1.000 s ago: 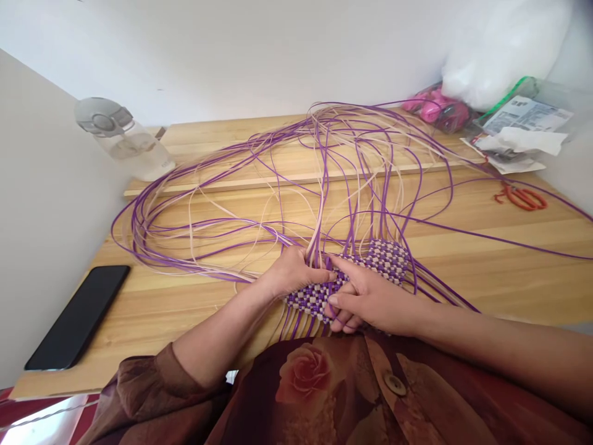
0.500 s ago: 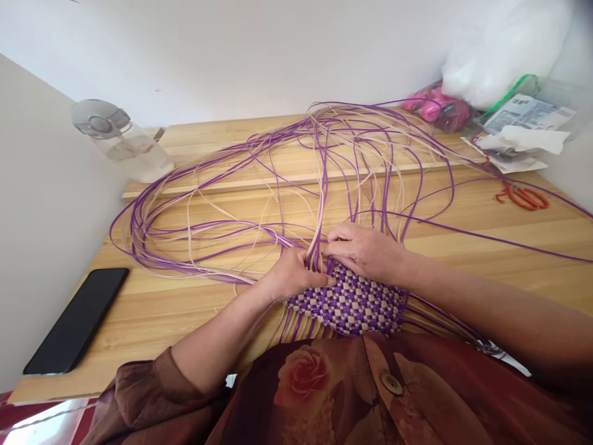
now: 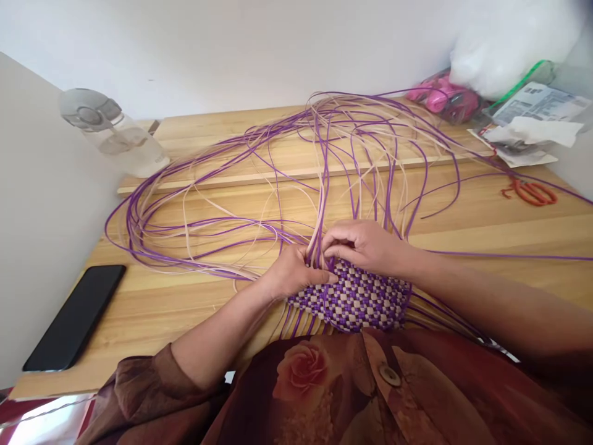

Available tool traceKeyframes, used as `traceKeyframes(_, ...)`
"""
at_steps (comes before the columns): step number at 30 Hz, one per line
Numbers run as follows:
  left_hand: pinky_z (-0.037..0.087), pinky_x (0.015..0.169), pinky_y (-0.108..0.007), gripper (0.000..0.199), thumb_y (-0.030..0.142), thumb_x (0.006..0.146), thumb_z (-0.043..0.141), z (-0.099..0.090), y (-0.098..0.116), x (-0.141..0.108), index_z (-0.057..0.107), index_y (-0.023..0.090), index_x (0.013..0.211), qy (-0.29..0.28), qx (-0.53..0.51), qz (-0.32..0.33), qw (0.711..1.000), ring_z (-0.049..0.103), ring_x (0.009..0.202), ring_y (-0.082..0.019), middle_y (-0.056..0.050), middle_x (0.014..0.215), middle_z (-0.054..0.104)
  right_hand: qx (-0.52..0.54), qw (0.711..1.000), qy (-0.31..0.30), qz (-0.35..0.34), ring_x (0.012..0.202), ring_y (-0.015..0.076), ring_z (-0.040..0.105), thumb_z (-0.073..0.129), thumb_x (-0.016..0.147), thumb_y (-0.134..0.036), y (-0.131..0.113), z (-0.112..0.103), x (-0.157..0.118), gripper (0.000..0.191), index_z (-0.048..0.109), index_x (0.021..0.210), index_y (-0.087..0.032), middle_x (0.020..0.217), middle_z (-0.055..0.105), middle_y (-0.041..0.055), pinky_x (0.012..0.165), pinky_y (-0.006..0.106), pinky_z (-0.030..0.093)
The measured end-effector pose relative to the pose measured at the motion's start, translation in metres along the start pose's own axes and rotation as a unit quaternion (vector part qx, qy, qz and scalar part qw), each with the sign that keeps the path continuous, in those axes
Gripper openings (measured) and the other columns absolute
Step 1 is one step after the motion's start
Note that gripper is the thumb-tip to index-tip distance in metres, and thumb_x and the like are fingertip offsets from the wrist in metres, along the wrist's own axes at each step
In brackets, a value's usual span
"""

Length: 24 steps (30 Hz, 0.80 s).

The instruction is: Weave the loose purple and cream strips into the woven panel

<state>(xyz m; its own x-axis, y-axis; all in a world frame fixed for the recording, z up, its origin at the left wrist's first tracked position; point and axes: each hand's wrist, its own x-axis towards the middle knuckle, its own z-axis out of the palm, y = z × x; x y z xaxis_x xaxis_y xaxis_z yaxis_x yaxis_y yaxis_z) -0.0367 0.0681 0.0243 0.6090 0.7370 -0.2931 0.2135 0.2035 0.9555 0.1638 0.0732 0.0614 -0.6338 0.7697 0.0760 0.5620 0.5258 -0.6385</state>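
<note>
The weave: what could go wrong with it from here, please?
The long strands cross and loop over each other, so they may tangle.
If the left hand eases its grip at the edge of the weave, the rows there might loosen.
A purple strand passes close to the scissors and could snag.

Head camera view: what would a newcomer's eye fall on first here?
Probably the big, tangled sweep of loose purple and beige cords, looping across the pale wooden table beyond the hands. Next comes the purple-and-beige checkered woven panel at the near edge, gripped by the left hand, with the right hand's fingers at its far edge. The black phone stands out at far left.
</note>
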Motion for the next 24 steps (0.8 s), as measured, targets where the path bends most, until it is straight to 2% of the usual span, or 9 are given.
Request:
traceKeyframes(3, 0.039, 0.065, -0.024, 0.025, 0.029, 0.062, 0.082, -0.001, 0.005, -0.001, 0.063, 0.014, 0.069, -0.012, -0.006, -0.013, 1.0, 0.049, 0.064, -0.009, 0.003, 0.065, 0.056, -0.057, 0.996, -0.003, 0.065, 0.07, 0.013, 0.057, 0.055, 0.09, -0.025, 0.002, -0.003, -0.01, 0.014, 0.066, 0.087, -0.017, 0.077, 0.066, 0.0011, 0.066, 0.024, 0.035)
traceKeyframes(6, 0.039, 0.064, -0.024, 0.026, 0.031, 0.062, 0.082, -0.002, 0.008, -0.002, 0.064, 0.014, 0.07, -0.022, -0.017, -0.025, 0.999, 0.05, 0.064, -0.009, 0.002, 0.066, 0.058, -0.128, 0.986, -0.011, 0.102, 0.07, 0.0145, 0.055, 0.053, 0.089, -0.025, -0.013, -0.008, -0.021, 0.014, 0.064, 0.084, -0.017, 0.077, 0.065, 0.003, 0.064, 0.026, 0.031)
traceKeyframes(9, 0.04, 0.065, -0.024, 0.025, 0.031, 0.062, 0.082, -0.002, 0.008, -0.001, 0.067, 0.013, 0.073, -0.033, -0.016, -0.037, 0.999, 0.052, 0.065, -0.01, 0.001, 0.069, 0.061, -0.15, 0.977, -0.075, 0.129, 0.063, 0.0136, 0.05, 0.048, 0.091, -0.026, -0.033, -0.011, -0.028, 0.02, 0.057, 0.076, -0.017, 0.071, 0.061, 0.0029, 0.061, 0.027, 0.026)
traceKeyframes(12, 0.042, 0.067, -0.025, 0.027, 0.028, 0.061, 0.083, -0.001, 0.005, 0.0, 0.069, 0.013, 0.079, -0.019, -0.014, -0.029, 0.999, 0.055, 0.067, -0.011, 0.0, 0.072, 0.064, -0.117, 0.975, -0.129, 0.141, 0.059, 0.0119, 0.045, 0.041, 0.094, -0.025, -0.043, -0.008, -0.03, 0.027, 0.05, 0.07, -0.017, 0.067, 0.057, 0.0013, 0.059, 0.028, 0.023)
traceKeyframes(17, 0.042, 0.065, -0.024, 0.025, 0.034, 0.067, 0.079, 0.003, 0.0, 0.001, 0.069, 0.013, 0.077, 0.023, -0.026, 0.006, 0.999, 0.055, 0.065, -0.011, 0.0, 0.071, 0.065, -0.052, 0.98, -0.088, 0.173, 0.057, 0.0105, 0.04, 0.041, 0.091, -0.024, -0.042, 0.003, -0.033, 0.026, 0.045, 0.066, -0.017, 0.06, 0.049, -0.0022, 0.058, 0.027, 0.023)
traceKeyframes(21, 0.04, 0.061, -0.023, 0.023, 0.036, 0.074, 0.072, 0.002, 0.0, 0.0, 0.07, 0.013, 0.074, 0.008, -0.008, -0.025, 1.0, 0.054, 0.063, -0.01, 0.0, 0.069, 0.064, 0.06, 0.978, -0.039, 0.199, 0.06, 0.0101, 0.04, 0.041, 0.087, -0.02, -0.038, 0.014, -0.04, 0.022, 0.043, 0.065, -0.018, 0.061, 0.044, -0.0038, 0.057, 0.025, 0.027)
traceKeyframes(24, 0.041, 0.061, -0.023, 0.025, 0.039, 0.076, 0.069, 0.001, 0.0, 0.001, 0.071, 0.013, 0.077, -0.01, 0.002, -0.037, 0.999, 0.054, 0.064, -0.011, -0.001, 0.071, 0.065, 0.106, 0.97, -0.026, 0.217, 0.061, 0.0102, 0.041, 0.042, 0.086, -0.021, -0.034, 0.021, -0.044, 0.02, 0.045, 0.066, -0.018, 0.062, 0.044, -0.004, 0.057, 0.025, 0.029)
